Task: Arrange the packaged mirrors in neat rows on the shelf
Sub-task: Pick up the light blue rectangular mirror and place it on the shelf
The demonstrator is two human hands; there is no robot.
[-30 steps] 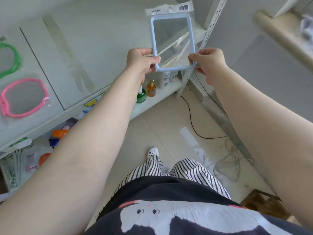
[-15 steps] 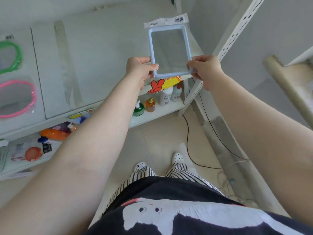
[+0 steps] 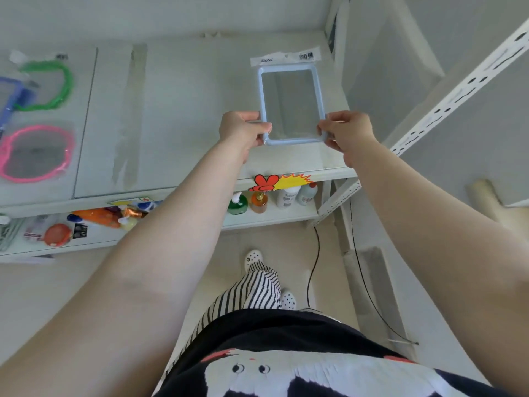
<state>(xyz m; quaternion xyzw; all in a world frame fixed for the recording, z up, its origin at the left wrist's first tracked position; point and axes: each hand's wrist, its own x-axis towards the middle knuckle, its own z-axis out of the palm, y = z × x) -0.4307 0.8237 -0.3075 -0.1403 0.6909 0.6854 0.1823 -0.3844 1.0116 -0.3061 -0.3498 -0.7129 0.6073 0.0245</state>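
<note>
Both hands, left hand (image 3: 243,128) and right hand (image 3: 347,130), pinch the blue packaged mirror (image 3: 292,103) by its lower corners over the shelf (image 3: 183,110).

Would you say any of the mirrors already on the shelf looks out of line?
Yes. At the shelf's far left, the green-framed mirror overlaps a blue-framed one cut off by the picture's edge, so those two do not lie apart in a row. The pink-framed mirror lies separately below them.

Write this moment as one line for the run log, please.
both hands grip light-blue packaged mirror | left hand lower-left corner | right hand lower-right corner | over top shelf right end | not released
</note>
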